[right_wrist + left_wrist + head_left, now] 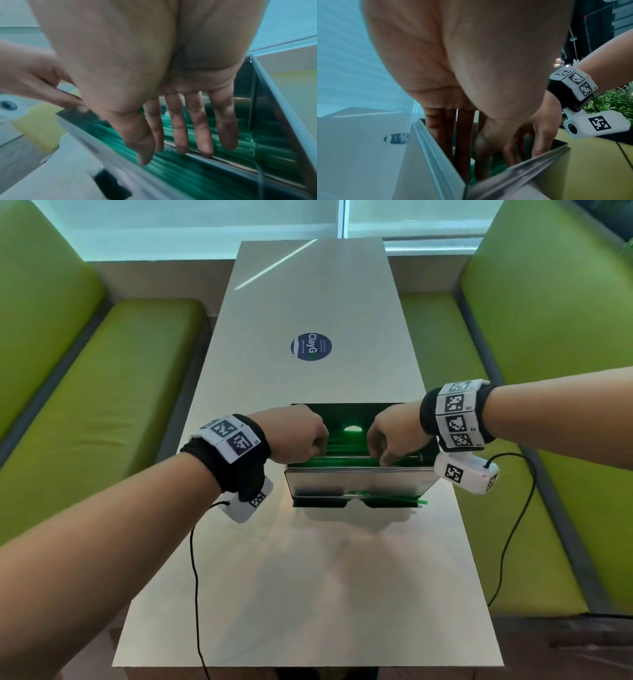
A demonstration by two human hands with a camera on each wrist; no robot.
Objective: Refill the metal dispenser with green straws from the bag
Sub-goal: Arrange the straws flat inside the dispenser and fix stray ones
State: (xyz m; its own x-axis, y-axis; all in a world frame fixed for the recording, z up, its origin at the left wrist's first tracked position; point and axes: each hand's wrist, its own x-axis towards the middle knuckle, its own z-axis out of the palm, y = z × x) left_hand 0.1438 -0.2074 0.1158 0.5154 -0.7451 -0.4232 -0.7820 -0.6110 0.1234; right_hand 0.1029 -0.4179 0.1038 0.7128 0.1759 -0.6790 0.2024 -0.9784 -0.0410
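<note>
Straws (197,171) lie beneath right hand (171,94).

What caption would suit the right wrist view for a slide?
Right hand reaches with straight fingers into the open metal dispenser, over the green straws.

Dispenser (356,486) stood on the tabletop (308,594) between two benches, straws (197,174) lay inside it, left hand (294,436) and right hand (394,436) reached into its open top, sticker (311,346) lay behind it, a few straws poked from its front slot.
</note>
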